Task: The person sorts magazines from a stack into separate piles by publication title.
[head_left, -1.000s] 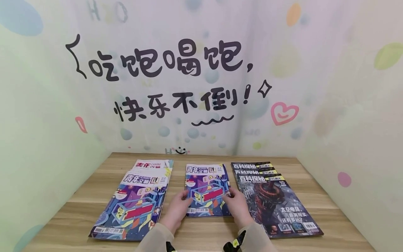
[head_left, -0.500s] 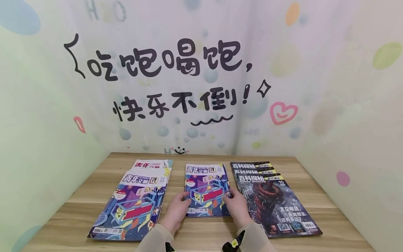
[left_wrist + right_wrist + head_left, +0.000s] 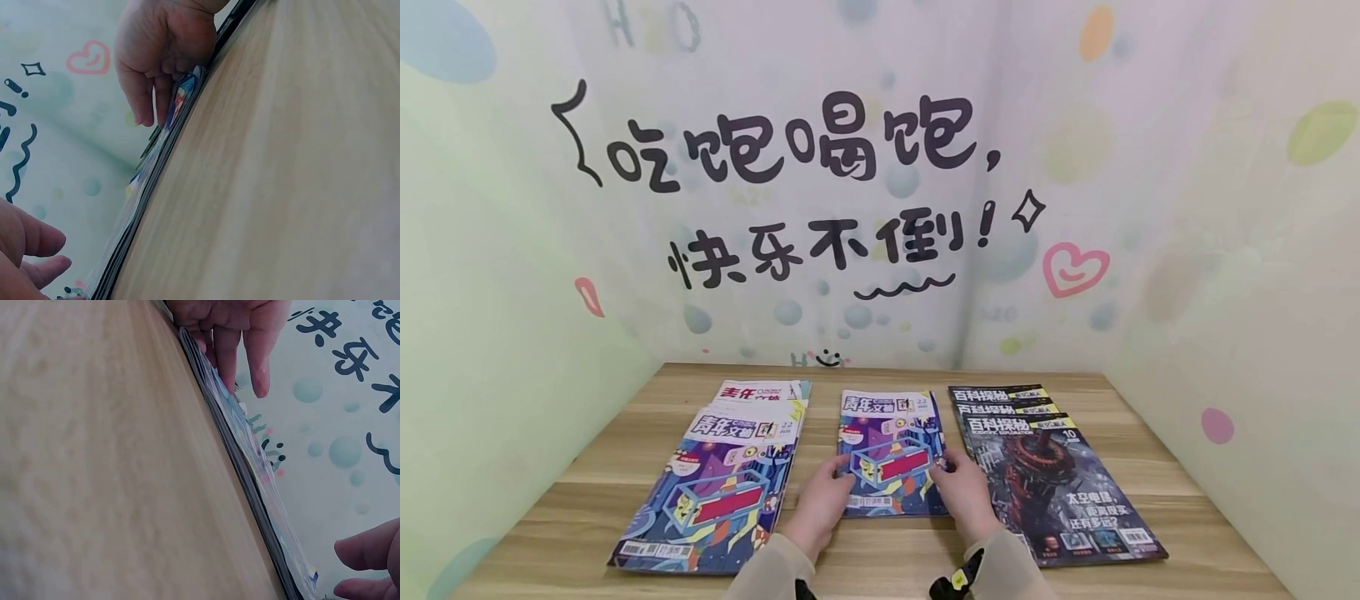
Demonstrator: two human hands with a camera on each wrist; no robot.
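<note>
A neat pile of magazines (image 3: 891, 442) lies mid-table, a purple cover with a red box drawing on top. My left hand (image 3: 822, 504) rests against its left edge, thumb by the cover's border. On the opposite edge my right hand (image 3: 967, 492) touches the pile in the same way. Seen edge-on in the left wrist view, the pile (image 3: 134, 209) shows several layers low on the wood. From the right wrist, my left hand (image 3: 234, 328) has straight fingers along the pile's side (image 3: 247, 481), and my right hand (image 3: 372, 562) keeps thumb and finger apart.
To the left lies another stack of magazines (image 3: 722, 492) with the same purple cover and a red-titled one behind. Dark science magazines (image 3: 1060, 492) overlap in a fanned stack on the right. The wooden table (image 3: 880, 558) meets printed curtain walls (image 3: 880, 333) at back and sides.
Both hands stay at the sides of the middle pile, almost still. The whole head view has shifted very slightly left.
</note>
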